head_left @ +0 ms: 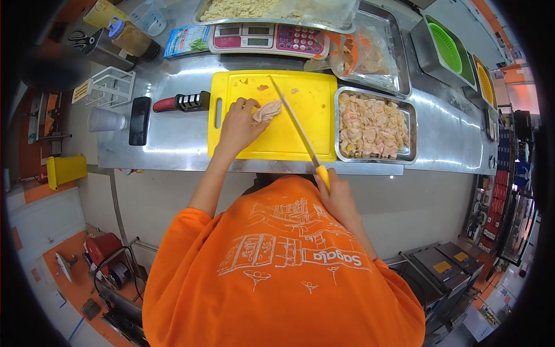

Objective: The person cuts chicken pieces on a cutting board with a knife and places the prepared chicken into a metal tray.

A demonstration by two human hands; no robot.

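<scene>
My left hand (239,124) is closed on a pale piece of raw meat (267,111) over the yellow cutting board (306,87). In my right hand (338,196) is a long knife (298,126), gripped by its yellow handle. Its blade slants up and left across the board, with its middle to the right of the meat. A few small scraps (262,88) lie near the board's far side. Beside the board on the right, a metal tray (411,136) holds many cut pieces of pale meat (373,124).
Left of the board lie a red-handled knife sharpener (182,103), a black phone (139,120) and a plastic cup (106,120). Behind the board stands a pink-and-white scale (269,40), with a tray of crumbly food (243,8) above it. Bagged food (370,55) lies at the back right.
</scene>
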